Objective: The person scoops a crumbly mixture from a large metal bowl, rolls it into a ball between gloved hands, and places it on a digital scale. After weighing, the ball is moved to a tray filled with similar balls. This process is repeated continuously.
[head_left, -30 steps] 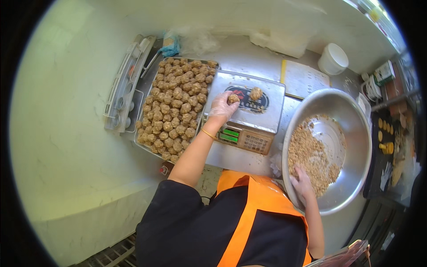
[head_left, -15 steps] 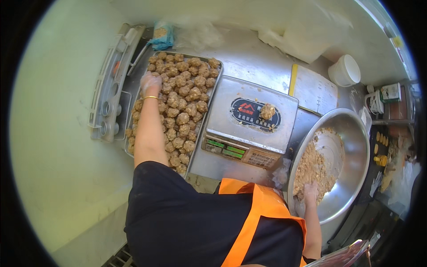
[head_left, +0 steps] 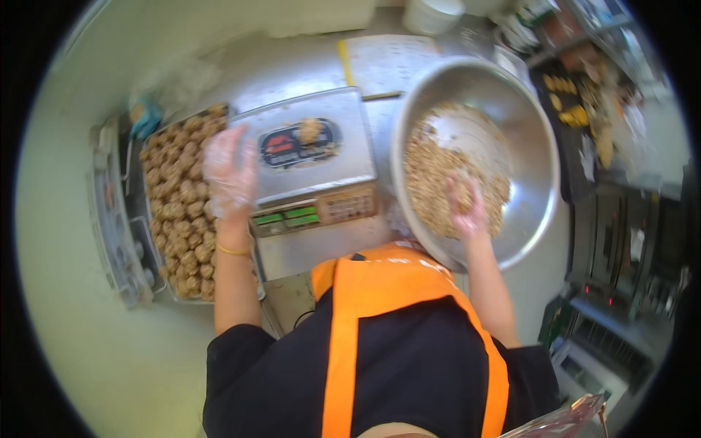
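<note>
My left hand (head_left: 231,171), in a clear plastic glove, is raised between a tray (head_left: 191,301) of brown lumpy balls (head_left: 182,191) and a digital scale (head_left: 350,113). Its fingers are apart and nothing is in it. One single ball (head_left: 309,131) sits on the scale's metal plate, with a few crumbs around it. Inside the large steel bowl (head_left: 539,146), my right hand (head_left: 473,217) is palm up, with its fingers curled around a clump of crumbly mixture (head_left: 463,191). Loose mixture (head_left: 431,164) covers much of the bowl's bottom.
An open notebook (head_left: 387,58) lies behind the scale, beside a white bucket (head_left: 432,14). A pale rack (head_left: 109,212) stands left of the tray, near a blue bag (head_left: 144,117). To the right of the bowl, a dark surface holds yellow pieces (head_left: 573,117).
My left hand has come away from the balls in the tray toward the scale. My right hand has lifted a clump from the mixture. The view has turned to the right.
</note>
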Demonstrator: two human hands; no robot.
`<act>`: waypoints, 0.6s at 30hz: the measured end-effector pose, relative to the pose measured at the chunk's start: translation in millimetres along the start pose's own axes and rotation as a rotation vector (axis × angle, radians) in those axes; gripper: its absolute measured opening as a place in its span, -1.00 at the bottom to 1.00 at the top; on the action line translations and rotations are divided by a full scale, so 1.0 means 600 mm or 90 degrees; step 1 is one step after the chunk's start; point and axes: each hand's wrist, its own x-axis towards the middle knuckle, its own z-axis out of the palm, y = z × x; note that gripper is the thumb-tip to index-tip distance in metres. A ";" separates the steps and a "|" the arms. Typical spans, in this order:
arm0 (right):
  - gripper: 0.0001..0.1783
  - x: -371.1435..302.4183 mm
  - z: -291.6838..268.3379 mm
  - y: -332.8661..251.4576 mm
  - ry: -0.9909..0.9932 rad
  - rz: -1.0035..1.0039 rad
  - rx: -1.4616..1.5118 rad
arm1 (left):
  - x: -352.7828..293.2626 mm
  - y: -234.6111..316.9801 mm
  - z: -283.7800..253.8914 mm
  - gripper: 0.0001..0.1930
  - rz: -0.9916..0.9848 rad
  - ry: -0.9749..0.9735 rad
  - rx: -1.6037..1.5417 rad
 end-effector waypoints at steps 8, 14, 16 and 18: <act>-0.38 -0.019 0.039 0.029 0.017 -0.081 -0.211 | -0.147 0.427 0.247 -0.38 0.360 -0.348 -0.137; -0.49 -0.024 0.003 0.020 0.106 -0.155 -0.185 | -0.222 0.471 0.294 -0.34 0.495 -0.333 -0.021; -0.40 -0.016 -0.021 0.013 0.087 -0.177 -0.169 | -0.232 0.489 0.297 -0.33 0.488 -0.356 -0.028; -0.46 -0.019 -0.038 -0.003 0.060 -0.171 -0.222 | -0.222 0.502 0.306 -0.33 0.483 -0.381 -0.039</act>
